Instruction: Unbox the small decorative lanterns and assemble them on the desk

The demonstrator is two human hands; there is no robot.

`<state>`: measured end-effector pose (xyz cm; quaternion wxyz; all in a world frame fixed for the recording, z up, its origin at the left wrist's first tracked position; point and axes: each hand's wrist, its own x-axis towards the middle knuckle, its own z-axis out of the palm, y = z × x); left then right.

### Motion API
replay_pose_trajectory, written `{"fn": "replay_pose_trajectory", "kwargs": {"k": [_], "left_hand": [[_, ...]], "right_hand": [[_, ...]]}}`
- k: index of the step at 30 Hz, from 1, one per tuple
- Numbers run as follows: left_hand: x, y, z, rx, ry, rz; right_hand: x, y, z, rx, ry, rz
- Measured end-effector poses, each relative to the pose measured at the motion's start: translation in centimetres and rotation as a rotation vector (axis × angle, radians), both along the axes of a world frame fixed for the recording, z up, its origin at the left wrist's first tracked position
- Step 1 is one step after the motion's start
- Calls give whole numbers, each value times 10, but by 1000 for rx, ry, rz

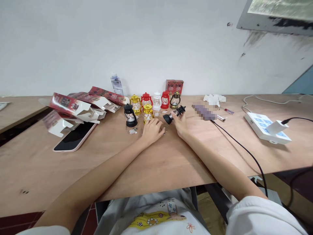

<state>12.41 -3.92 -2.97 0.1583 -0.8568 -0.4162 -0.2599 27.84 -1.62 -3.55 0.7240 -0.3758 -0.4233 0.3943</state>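
My right hand is wrapped around a small black lantern, which is tilted sideways just above the table. Fingers apart, my left hand rests low over the table, partly covering the lower part of a gold lantern. Thin metal wire pieces with small pale tags lie around it. To its left stands another black lantern. Behind are a second gold lantern, a red lantern, a white lantern, another red lantern and a bronze-black lantern.
Opened red boxes pile up at left, beside a phone. A water bottle and upright red boxes stand near the wall. Rightward are crumpled tissue, a screwdriver, a pixelated object and a power strip with cables.
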Motion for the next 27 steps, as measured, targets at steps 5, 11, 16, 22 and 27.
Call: {"fn": "replay_pose_trajectory", "kwargs": {"k": [5, 11, 16, 22, 27], "left_hand": [[1, -1, 1, -116, 25, -90], [1, -1, 0, -167, 44, -112], [1, -1, 0, -195, 62, -128], [2, -2, 1, -218, 69, -114], [3, -7, 5, -229, 78, -103]], "right_hand": [[3, 1, 2, 75, -114, 0], [1, 4, 1, 75, -160, 88], [-1, 8, -2, 95, -243, 225], [0, 15, -9, 89, -377, 285], [4, 13, -13, 163, -480, -38]]}}
